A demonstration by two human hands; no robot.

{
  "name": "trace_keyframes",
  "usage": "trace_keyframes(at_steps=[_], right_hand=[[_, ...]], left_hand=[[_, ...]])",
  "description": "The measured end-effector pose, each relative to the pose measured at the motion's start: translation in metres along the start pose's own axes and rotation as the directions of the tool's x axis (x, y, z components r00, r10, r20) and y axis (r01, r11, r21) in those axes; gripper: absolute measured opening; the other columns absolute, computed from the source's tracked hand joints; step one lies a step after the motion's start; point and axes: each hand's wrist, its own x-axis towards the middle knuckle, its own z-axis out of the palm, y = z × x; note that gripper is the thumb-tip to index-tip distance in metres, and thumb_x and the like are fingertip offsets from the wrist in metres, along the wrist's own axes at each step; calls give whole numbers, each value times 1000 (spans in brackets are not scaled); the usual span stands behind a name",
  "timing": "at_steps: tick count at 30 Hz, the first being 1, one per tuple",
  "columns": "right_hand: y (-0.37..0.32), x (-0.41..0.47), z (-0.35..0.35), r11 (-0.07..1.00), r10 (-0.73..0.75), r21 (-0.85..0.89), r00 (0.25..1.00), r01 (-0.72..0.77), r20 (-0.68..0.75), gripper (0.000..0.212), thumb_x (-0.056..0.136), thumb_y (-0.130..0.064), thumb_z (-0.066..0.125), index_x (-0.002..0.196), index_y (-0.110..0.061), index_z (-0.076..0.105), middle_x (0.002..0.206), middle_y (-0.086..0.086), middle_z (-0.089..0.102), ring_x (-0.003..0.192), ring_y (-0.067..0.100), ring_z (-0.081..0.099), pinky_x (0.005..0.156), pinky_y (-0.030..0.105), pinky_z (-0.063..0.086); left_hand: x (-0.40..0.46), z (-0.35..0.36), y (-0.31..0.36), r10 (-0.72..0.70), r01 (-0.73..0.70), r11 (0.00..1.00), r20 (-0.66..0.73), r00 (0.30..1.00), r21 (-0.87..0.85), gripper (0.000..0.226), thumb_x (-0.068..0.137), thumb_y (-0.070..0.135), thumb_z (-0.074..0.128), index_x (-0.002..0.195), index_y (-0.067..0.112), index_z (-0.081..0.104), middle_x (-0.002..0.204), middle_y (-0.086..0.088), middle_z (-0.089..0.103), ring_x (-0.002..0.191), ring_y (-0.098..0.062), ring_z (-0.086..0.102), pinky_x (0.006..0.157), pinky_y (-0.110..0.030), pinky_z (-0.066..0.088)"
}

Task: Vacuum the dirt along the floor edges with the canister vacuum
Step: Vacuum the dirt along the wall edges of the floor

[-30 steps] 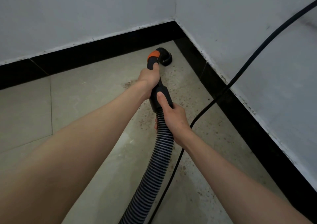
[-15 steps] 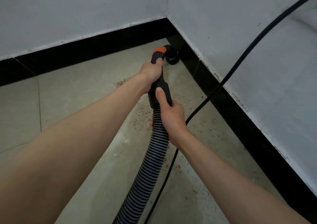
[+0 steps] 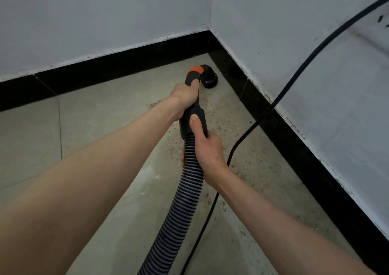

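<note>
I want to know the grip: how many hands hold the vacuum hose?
2: the left hand grips the handle below the orange collar; the right hand grips where the ribbed hose begins.

We saw only two arms and their hands, and both arms were bare along all that showed. The left forearm (image 3: 94,180) entered from the lower left of the frame, looming broad and smooth there and narrowing toward the left hand (image 3: 185,98) just above the centre. The right forearm (image 3: 273,218) came in from the lower right corner, slimmer in the picture, with faint cords showing at the wrist below the right hand (image 3: 208,154) near the middle. On that hand we made out one thumbnail (image 3: 193,118), trimmed short, plain and rounded. The knuckles of both hands looked smooth.
</note>
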Motion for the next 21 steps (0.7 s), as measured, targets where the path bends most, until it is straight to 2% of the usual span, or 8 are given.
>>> trace_keyframes(at_steps=[6, 10, 21], right_hand=[[3, -8, 13, 1000, 10, -5, 999, -10, 36, 46, 92, -53, 54, 89, -7, 58, 59, 7, 57, 44, 19, 58, 48, 30, 51], [6, -16, 19, 999, 9, -43, 998, -6, 69, 47, 92, -54, 54, 86, -7, 57, 60, 8, 58, 44, 19, 58, 48, 30, 51], [18, -40, 36, 994, 33, -112, 992, -20, 118, 50, 92, -54, 54, 88, -5, 58, 61, 12, 59, 44, 20, 58, 48, 29, 51]], left_hand=[[-8, -17, -9, -18, 18, 1000, -26, 1000, -13, 37, 100, 42, 37, 77, 13, 44, 71, -3, 48, 59, -16, 47, 51, -26, 38], [-14, -27, -17, -43, 42, 998, -33, 999, -41, 35, 100, 41, 37, 84, 12, 47, 73, -4, 49, 61, -16, 48, 53, -26, 39], [-38, -52, -41, -75, 67, 993, -86, 993, -98, 34, 99, 39, 37, 76, 14, 43, 72, -4, 49, 60, -17, 49, 55, -26, 41]])
